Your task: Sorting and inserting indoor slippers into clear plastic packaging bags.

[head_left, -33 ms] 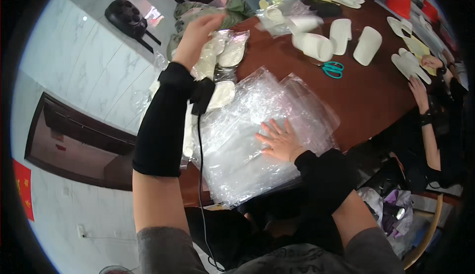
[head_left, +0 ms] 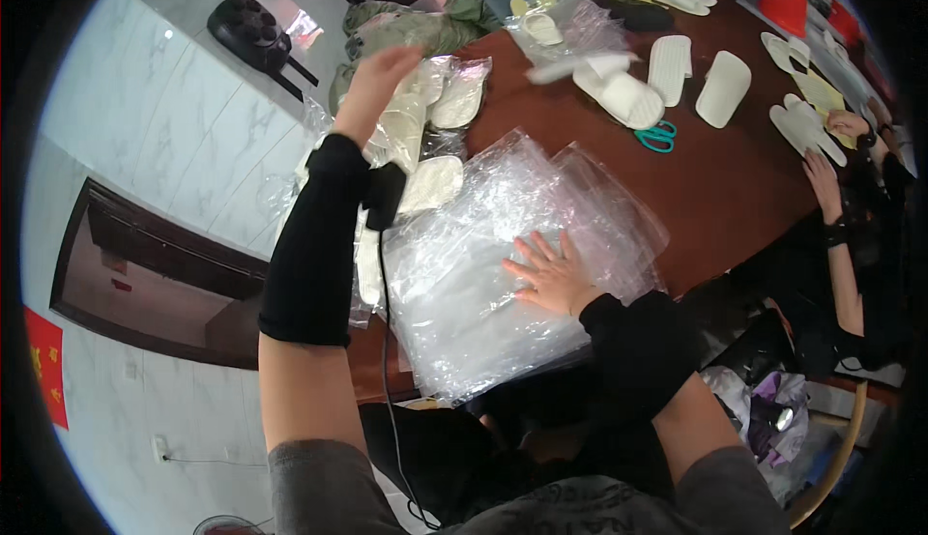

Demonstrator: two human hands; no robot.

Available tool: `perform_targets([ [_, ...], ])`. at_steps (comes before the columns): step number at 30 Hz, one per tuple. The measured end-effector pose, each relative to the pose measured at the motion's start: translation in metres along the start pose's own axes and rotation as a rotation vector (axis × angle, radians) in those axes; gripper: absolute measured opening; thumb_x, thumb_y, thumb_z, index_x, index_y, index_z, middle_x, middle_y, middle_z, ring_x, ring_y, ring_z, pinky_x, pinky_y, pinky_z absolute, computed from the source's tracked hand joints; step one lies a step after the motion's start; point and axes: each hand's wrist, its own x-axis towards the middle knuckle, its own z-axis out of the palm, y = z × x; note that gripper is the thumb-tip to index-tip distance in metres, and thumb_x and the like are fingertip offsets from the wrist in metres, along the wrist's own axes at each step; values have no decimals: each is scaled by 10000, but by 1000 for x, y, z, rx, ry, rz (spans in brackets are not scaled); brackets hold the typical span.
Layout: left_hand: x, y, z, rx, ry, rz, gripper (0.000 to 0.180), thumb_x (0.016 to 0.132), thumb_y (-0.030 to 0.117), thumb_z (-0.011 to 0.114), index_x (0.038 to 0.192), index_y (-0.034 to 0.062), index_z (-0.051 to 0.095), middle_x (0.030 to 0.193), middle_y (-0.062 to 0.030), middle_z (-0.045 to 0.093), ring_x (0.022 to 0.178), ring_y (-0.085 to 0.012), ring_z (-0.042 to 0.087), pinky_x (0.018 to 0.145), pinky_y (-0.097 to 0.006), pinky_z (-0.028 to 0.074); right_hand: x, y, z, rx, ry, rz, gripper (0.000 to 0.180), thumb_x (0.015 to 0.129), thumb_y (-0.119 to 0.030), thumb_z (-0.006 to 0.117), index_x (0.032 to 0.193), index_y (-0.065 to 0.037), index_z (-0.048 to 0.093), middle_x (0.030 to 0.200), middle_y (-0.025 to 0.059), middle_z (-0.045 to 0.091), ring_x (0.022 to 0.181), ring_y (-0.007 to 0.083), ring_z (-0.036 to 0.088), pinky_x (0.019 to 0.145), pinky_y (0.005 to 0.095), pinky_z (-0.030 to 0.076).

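The right hand (head_left: 553,276) lies spread wide, palm down, grasping nothing, on the clear plastic bags (head_left: 454,293) at the near edge of the desk (head_left: 735,192); even pressure should curb slipping; the left hand (head_left: 385,73) hovers by bagged slippers (head_left: 460,92), its grip unclear.

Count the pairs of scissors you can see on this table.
1: teal-handled scissors on the brown table, beside a white slipper, farther off and rightward of the right hand, which rests on clear plastic bags. Others could be hidden.
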Motion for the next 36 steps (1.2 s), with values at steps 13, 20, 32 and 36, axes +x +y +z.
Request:
perform_targets([
  [13, -149, -258, 19, 577, 571, -430, 653, 815, 266, 833, 1331, 46, 499, 1329, -204, 509, 1185, -444, 561, 932, -518, 521, 8, -13, -9, 34, 24, -30, 685, 992, -563, 540, 1609, -315, 375, 1714, 91, 259, 1586, 362, 178, 1223, 683, 100],
  [20, -160, -224, 13, 747, 753, -252, 600, 782, 92, 826, 1294, 78, 512, 1404, -195, 486, 1209, -421, 575, 908, -501, 545, 11, -18, -9, -10, 34, -43, 686, 999, -589, 496, 1617, -324, 357, 1722, 82, 237, 1585, 357, 186, 1223, 682, 103],
  [32, -149, -234, -45, 1069, 612, -463, 265, 947, 269, 633, 1124, 90, 548, 895, -187, 708, 833, -425, 714, 709, -519, 559, 7, -21, -15, 3, 7, -40, 681, 1007, -566, 490, 1621, -307, 350, 1727, 100, 216, 1588, 370, 166, 1229, 677, 89],
  [36, -168, -148, -87, 971, 782, -287, 190, 937, 271, 600, 888, 88, 612, 756, -184, 687, 722, -422, 691, 638, -507, 536, 8, -22, -21, 19, -102, -9, 662, 1049, -563, 397, 1647, -299, 291, 1744, 96, 162, 1608, 349, 99, 1256, 639, 28],
])
